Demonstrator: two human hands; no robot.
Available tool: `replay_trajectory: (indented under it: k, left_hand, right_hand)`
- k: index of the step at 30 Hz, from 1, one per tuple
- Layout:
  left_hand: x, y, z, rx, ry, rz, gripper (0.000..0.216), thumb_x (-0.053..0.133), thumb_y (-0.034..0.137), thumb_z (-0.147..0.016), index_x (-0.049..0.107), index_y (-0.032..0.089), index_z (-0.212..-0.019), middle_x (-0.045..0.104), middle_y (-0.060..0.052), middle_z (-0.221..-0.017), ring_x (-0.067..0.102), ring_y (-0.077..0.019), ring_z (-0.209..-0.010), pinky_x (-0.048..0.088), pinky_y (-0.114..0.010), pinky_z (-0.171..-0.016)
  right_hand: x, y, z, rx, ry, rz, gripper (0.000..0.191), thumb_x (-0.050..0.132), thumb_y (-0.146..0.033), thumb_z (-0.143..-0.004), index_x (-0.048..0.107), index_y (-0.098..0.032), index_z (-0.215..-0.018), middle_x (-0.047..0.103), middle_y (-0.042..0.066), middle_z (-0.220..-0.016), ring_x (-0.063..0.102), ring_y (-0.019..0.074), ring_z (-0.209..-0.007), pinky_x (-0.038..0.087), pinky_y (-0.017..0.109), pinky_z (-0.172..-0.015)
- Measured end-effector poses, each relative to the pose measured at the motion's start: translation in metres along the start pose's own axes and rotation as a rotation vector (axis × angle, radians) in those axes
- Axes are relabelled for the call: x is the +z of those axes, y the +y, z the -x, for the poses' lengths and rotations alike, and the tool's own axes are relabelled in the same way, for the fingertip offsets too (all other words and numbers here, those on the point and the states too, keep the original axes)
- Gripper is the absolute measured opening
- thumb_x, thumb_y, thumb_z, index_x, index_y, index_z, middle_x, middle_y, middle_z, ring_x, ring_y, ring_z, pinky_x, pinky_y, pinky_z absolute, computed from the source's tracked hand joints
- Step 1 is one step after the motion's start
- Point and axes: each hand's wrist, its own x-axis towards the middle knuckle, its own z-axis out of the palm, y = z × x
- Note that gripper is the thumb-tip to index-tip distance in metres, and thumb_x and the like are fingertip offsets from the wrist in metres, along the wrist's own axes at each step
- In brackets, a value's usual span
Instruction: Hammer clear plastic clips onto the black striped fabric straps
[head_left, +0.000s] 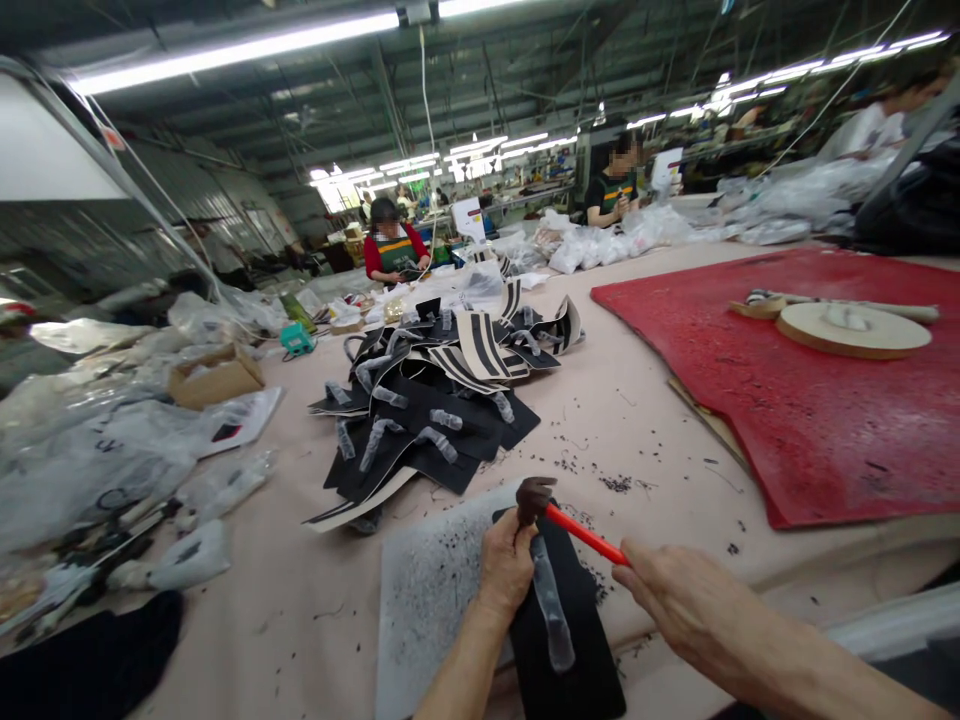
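Note:
My right hand (675,595) grips the red handle of a hammer (585,532). The dark hammer head is right above the fingers of my left hand (507,565), which are pinched together; what they hold is hidden by the fingers and the head. Under my hands lies a black panel (577,620) with a strip wrapped in clear plastic (551,610) along it. The panel rests partly on a speckled grey-white board (427,590). Beyond it sits a heap of black and striped panels (450,390), many with similar plastic-wrapped strips.
Red sheet (840,400) on the right carries a round tape roll (855,330). Black scraps (616,484) litter the pinkish table cover. On the left are plastic bags (112,470), a cardboard box (214,375) and a teal device (297,339). Co-workers (394,245) sit further back.

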Motion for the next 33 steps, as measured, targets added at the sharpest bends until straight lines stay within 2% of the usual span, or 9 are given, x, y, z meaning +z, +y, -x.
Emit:
replay_trajectory:
  k: [6, 9, 12, 14, 20, 23, 26, 30, 33]
  left_hand:
    - [-0.006, 0.006, -0.001, 0.02, -0.032, 0.052, 0.021, 0.052, 0.018, -0.09, 0.071, 0.018, -0.1, 0.074, -0.006, -0.094, 0.067, -0.0217, -0.088, 0.051, -0.033, -0.083]
    - [-0.012, 0.009, -0.002, -0.019, -0.072, 0.083, 0.034, 0.057, 0.02, -0.088, 0.066, 0.02, -0.121, 0.074, -0.008, -0.109, 0.067, -0.0237, -0.102, 0.05, -0.037, -0.095]
    - [-0.017, 0.011, -0.006, -0.018, -0.111, 0.089, 0.031, 0.056, 0.02, -0.089, 0.069, 0.02, -0.117, 0.074, -0.007, -0.11, 0.068, -0.0231, -0.102, 0.049, -0.036, -0.096]
    - [-0.017, 0.011, -0.008, 0.002, -0.116, 0.07, 0.023, 0.054, 0.02, -0.09, 0.073, 0.019, -0.103, 0.075, -0.006, -0.1, 0.069, -0.0216, -0.093, 0.052, -0.033, -0.089]
    - [-0.003, 0.008, -0.006, -0.05, 0.065, 0.033, 0.018, 0.056, 0.023, -0.087, 0.073, 0.017, -0.086, 0.075, -0.005, -0.083, 0.068, -0.0198, -0.074, 0.052, -0.029, -0.071]
    - [0.006, 0.011, -0.003, -0.031, 0.187, -0.021, 0.019, 0.054, 0.023, -0.088, 0.072, 0.017, -0.084, 0.073, -0.006, -0.077, 0.066, -0.02, -0.07, 0.051, -0.029, -0.068]
    - [0.003, 0.017, -0.008, 0.192, 0.052, -0.093, 0.015, 0.055, 0.02, -0.085, 0.07, 0.018, -0.083, 0.072, -0.006, -0.079, 0.066, -0.0205, -0.075, 0.05, -0.029, -0.073]
    - [-0.014, 0.02, -0.017, 0.037, 0.127, -0.119, 0.019, 0.053, 0.022, -0.087, 0.063, 0.019, -0.071, 0.065, -0.003, -0.064, 0.061, -0.0172, -0.059, 0.045, -0.025, -0.058]
    - [-0.025, 0.016, -0.015, 0.137, 0.009, -0.145, 0.014, 0.054, 0.019, -0.084, 0.062, 0.02, -0.071, 0.066, -0.003, -0.066, 0.061, -0.017, -0.061, 0.046, -0.026, -0.06]
  right_hand:
    - [0.022, 0.053, -0.003, 0.384, -0.117, -0.306, 0.042, 0.023, -0.044, -0.101, 0.046, -0.022, -0.075, 0.055, 0.001, -0.061, 0.052, 0.0158, -0.056, 0.037, 0.027, -0.056]
    - [0.037, 0.073, -0.006, 0.479, -0.105, -0.098, 0.036, 0.03, -0.039, -0.098, 0.054, -0.02, -0.078, 0.058, 0.006, -0.069, 0.054, 0.0189, -0.059, 0.041, 0.03, -0.059]
    - [0.046, 0.048, -0.009, 0.377, 0.106, 0.142, 0.037, 0.041, -0.038, -0.095, 0.061, -0.012, -0.112, 0.063, 0.017, -0.104, 0.061, 0.0283, -0.088, 0.048, 0.042, -0.079]
    - [0.054, 0.009, -0.014, 0.286, 0.152, 0.078, 0.048, 0.042, -0.041, -0.097, 0.051, -0.011, -0.134, 0.06, 0.019, -0.119, 0.06, 0.0294, -0.105, 0.048, 0.044, -0.092]
    - [0.094, -0.085, -0.034, 0.321, -0.312, 0.081, 0.051, 0.044, -0.012, -0.091, 0.049, -0.005, -0.141, 0.065, 0.023, -0.112, 0.069, 0.0277, -0.093, 0.055, 0.036, -0.079]
    - [0.102, -0.082, -0.037, 0.334, -0.366, 0.175, 0.055, 0.041, -0.001, -0.085, 0.05, -0.001, -0.139, 0.068, 0.024, -0.103, 0.071, 0.0278, -0.088, 0.055, 0.034, -0.074]
    - [0.098, -0.069, -0.033, 0.283, -0.38, 0.2, 0.052, 0.042, 0.0, -0.083, 0.056, -0.004, -0.134, 0.07, 0.021, -0.094, 0.072, 0.0276, -0.085, 0.054, 0.032, -0.073]
    - [0.087, -0.063, -0.031, 0.242, -0.37, 0.189, 0.063, 0.043, -0.002, -0.082, 0.046, -0.008, -0.145, 0.073, 0.017, -0.092, 0.072, 0.0259, -0.083, 0.05, 0.028, -0.068]
    - [0.084, -0.064, -0.034, 0.213, -0.397, 0.197, 0.06, 0.042, -0.003, -0.082, 0.05, -0.008, -0.141, 0.074, 0.017, -0.09, 0.072, 0.0264, -0.083, 0.047, 0.028, -0.066]
